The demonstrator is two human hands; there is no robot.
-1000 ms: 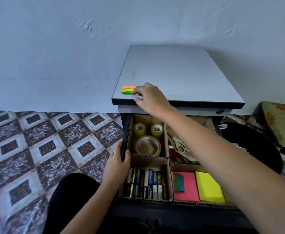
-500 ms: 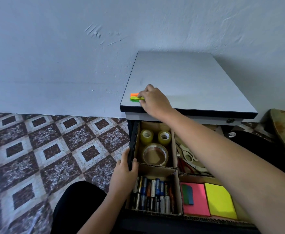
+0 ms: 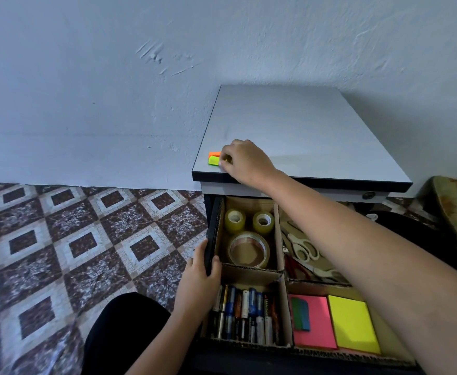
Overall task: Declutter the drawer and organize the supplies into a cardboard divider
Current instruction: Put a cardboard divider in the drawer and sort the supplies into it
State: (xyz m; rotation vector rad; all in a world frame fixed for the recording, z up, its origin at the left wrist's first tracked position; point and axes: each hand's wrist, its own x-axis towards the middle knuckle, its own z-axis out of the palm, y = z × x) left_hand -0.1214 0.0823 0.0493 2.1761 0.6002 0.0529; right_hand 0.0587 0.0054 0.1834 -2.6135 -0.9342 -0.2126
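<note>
Our right arm stretches from lower right up to mid-frame, right hand [image 3: 245, 161] knuckles up, fingertips curled onto the neon tabs [image 3: 213, 159]. Lower centre, our left hand [image 3: 198, 277] grips the drawer side [image 3: 212, 234], thumb hooked inside.

Dim bluish daylight, soft shadows, sharp focus, wide-angle edge bending.

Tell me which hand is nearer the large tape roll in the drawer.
Left. The left hand grips the drawer's side wall right beside the large tape roll. The right hand is up on the cabinet top, pinching the neon sticky flags.
</note>
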